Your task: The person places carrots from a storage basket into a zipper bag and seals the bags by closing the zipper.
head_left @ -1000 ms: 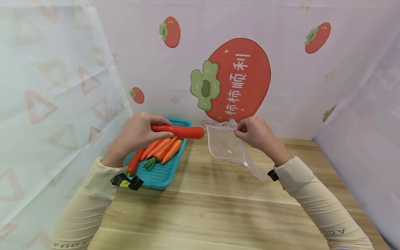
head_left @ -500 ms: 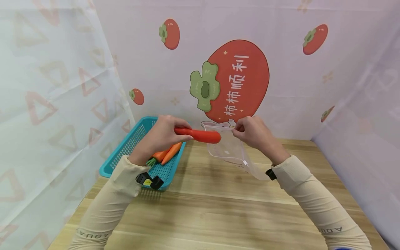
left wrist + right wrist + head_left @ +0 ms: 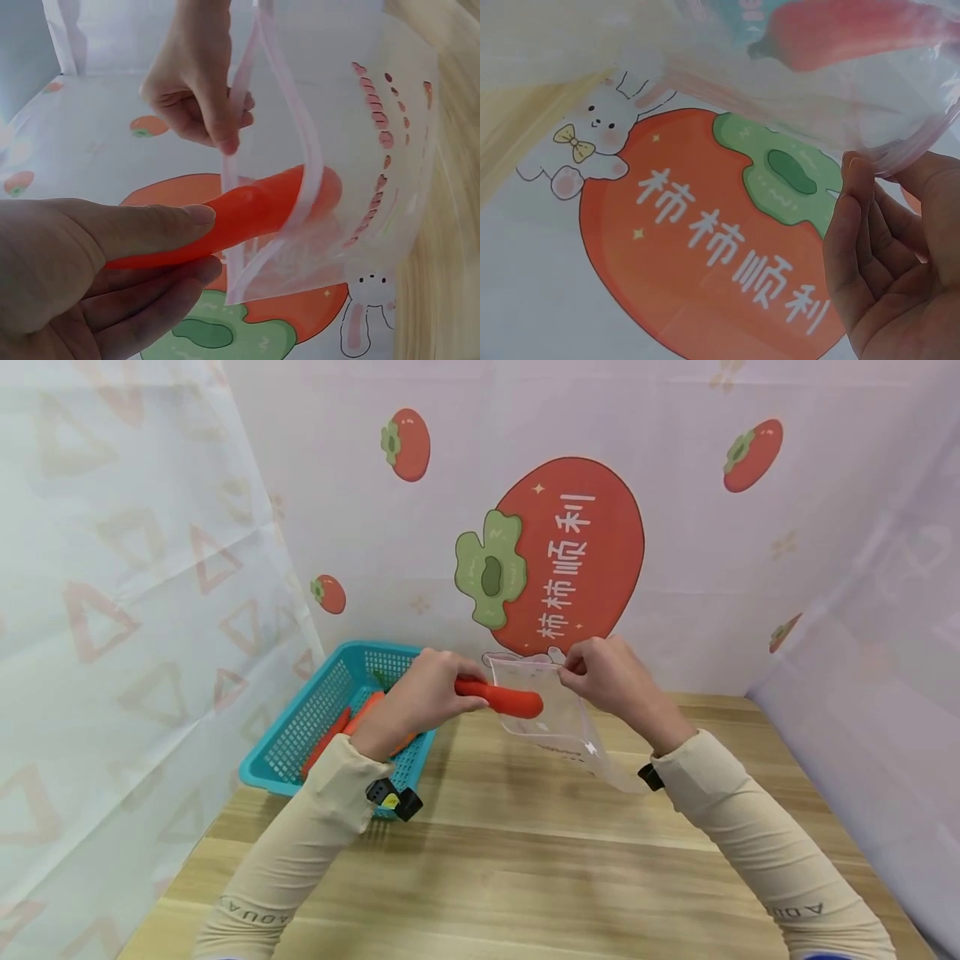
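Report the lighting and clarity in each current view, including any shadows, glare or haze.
Head view: fairly even light, soft-edged shadows on the table; left wrist view: a bright, washed-out patch at the left edge, the left hand darker than the white backdrop; right wrist view: dimmer overall, the red vegetable hazy behind the clear bag, pale glints toward the right edge.

High, forward-and-down head view plus close wrist views, the clear bag (image 3: 352, 142) in both.

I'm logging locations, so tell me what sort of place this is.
Probably a staged work booth: printed sheeting on three sides of a wood-grain table, with a turquoise basket on top.
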A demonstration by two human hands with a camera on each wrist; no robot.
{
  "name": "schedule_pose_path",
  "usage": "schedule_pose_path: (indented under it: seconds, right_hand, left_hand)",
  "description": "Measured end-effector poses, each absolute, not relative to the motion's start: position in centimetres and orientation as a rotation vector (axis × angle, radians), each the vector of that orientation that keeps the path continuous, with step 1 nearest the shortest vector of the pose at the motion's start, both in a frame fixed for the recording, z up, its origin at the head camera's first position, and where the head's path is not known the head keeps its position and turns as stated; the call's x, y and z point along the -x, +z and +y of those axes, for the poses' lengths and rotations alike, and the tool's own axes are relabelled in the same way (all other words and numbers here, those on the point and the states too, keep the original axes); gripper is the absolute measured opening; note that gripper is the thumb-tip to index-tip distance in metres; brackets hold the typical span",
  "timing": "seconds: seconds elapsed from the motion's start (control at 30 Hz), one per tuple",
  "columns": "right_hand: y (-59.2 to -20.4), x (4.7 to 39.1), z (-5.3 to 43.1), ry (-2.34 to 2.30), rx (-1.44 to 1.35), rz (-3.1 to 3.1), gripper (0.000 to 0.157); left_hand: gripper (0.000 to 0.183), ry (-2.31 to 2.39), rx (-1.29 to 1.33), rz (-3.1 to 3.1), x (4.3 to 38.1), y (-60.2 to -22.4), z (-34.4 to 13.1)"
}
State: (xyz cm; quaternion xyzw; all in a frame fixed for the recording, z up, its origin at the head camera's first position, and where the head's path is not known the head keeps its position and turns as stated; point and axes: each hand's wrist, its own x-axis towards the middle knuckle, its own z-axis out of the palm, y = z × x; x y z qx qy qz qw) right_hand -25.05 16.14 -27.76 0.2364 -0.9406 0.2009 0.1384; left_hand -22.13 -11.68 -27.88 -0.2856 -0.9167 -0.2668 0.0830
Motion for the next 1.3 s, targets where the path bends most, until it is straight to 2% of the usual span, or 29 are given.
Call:
schedule_pose_path:
  seconds: [0.9, 1.03, 1.3]
  right_hand:
    - [-26.7, 24.7, 15.9, 0.575, -0.685, -2.682, 0.014]
    - [-26.5, 24.7, 15.7, 0.579, -0.693, -2.661, 0.014]
    - [-25.7, 24.6, 15.9, 0.570, -0.665, -2.640, 0.016]
  left_hand:
    - [0.014, -0.415, 0.990, -2.806, 22.8, -30.1, -6.5]
    - [0.017, -0.435, 1.019, -2.802, 22.8, -30.3, -6.2]
    - [0.008, -0.661, 1.112, -2.631, 22.7, -29.4, -7.8]
